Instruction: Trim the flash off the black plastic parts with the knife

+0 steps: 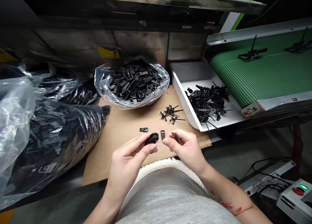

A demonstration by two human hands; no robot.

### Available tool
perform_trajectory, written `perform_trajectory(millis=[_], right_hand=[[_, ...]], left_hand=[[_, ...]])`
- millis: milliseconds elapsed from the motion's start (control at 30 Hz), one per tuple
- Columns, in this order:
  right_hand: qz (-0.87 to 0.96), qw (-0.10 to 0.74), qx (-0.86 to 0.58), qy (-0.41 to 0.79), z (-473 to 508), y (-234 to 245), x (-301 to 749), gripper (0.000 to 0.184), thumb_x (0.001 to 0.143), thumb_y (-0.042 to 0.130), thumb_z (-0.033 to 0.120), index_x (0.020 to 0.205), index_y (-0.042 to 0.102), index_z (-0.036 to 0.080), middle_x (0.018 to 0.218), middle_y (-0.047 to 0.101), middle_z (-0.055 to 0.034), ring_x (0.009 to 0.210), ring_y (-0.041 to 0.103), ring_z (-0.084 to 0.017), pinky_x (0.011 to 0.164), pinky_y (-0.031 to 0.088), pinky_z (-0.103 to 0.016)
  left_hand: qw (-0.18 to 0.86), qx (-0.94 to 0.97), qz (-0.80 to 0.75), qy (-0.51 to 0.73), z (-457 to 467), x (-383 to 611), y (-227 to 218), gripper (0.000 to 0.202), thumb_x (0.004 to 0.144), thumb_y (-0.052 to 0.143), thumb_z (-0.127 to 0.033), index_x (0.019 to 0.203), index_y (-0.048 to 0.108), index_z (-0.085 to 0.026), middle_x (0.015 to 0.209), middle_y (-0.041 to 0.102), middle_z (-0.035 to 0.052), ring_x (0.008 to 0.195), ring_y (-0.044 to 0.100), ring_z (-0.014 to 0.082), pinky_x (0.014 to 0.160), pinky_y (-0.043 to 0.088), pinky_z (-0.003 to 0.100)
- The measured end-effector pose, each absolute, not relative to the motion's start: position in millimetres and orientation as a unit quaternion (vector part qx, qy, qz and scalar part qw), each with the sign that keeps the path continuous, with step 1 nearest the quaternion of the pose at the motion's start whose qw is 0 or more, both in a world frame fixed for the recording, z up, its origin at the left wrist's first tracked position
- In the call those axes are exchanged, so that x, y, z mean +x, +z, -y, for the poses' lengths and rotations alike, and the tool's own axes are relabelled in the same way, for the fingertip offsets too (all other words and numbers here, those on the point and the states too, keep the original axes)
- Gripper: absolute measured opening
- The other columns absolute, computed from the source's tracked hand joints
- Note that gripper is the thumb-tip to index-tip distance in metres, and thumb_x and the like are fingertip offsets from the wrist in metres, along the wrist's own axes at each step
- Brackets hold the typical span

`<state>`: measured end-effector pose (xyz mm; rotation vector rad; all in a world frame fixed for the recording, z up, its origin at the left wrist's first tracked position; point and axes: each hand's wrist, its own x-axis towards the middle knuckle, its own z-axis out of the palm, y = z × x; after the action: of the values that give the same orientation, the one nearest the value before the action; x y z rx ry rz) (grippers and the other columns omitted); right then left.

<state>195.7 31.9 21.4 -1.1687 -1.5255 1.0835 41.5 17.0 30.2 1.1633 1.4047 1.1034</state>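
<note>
Got a small black part (pixel 152 138) pinched between thumb and fingers of the left hand (pixel 129 152), just below the middle of the frame. Looks chunky and curved on top, a bit glossy, partly hidden by the fingers. Over to the right, gripping a thin brownish flat piece (pixel 176 138) between thumb and curled fingers of the right hand (pixel 186 146); can't tell what exactly. Only a narrow gap between the hands, with a slim black clip (pixel 162 135) in it, and just above the left fingertips, one more little black piece (pixel 143 130).

Working right over the near edge of a cardboard sheet (pixel 119 126), so pretty tight toward the grey shirt (pixel 165 198) at bottom center. Way more bare board left of the hands, up to a bulging plastic bag (pixel 60 136) along the left side. Less room up and to the right: stopped by a scatter of black stemmed bits (pixel 170 111), then by the wall of a white tray (pixel 192 69) piled with similar ones. Boxed in at upper center by an open clear bag (pixel 99 78) full of black pieces, and at upper right by a green conveyor belt (pixel 268 78) overhanging the tray.
</note>
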Motion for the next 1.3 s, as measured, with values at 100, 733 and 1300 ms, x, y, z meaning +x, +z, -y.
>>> perform_trajectory(millis=[100,733,1300], right_hand=[[0.719,0.382,-0.462,0.353,-28.5,21.8,199.1,0.022,0.089,0.043,0.022,0.106,0.055,0.014,0.092,0.061,-0.0071,0.084,0.057,-0.016,0.073,0.046,-0.028],[0.812,0.346,-0.398,0.249,-31.5,25.1,200.2,0.022,0.086,0.041,0.013,0.080,0.062,0.009,0.060,0.054,-0.0029,0.052,0.047,-0.012,0.050,0.038,-0.025],[0.757,0.395,-0.389,0.347,-32.0,27.6,215.6,0.018,0.086,0.045,0.014,0.087,0.063,0.014,0.066,0.061,-0.0024,0.060,0.056,-0.012,0.057,0.046,-0.024]], left_hand=[[0.467,0.532,-0.554,0.438,-18.0,37.2,30.1,0.013,0.078,0.058,-0.023,0.084,0.069,-0.026,0.066,0.063,-0.0051,0.062,0.055,0.0096,0.063,0.044,0.019],[0.421,0.597,-0.548,0.408,-19.1,32.1,35.0,0.019,0.084,0.050,-0.028,0.077,0.066,-0.022,0.064,0.056,-0.0030,0.059,0.049,0.0124,0.062,0.039,0.022],[0.357,0.644,-0.514,0.440,-20.6,30.1,30.2,0.019,0.080,0.056,-0.020,0.093,0.066,-0.029,0.094,0.063,-0.0022,0.093,0.056,0.0168,0.081,0.043,0.023]])
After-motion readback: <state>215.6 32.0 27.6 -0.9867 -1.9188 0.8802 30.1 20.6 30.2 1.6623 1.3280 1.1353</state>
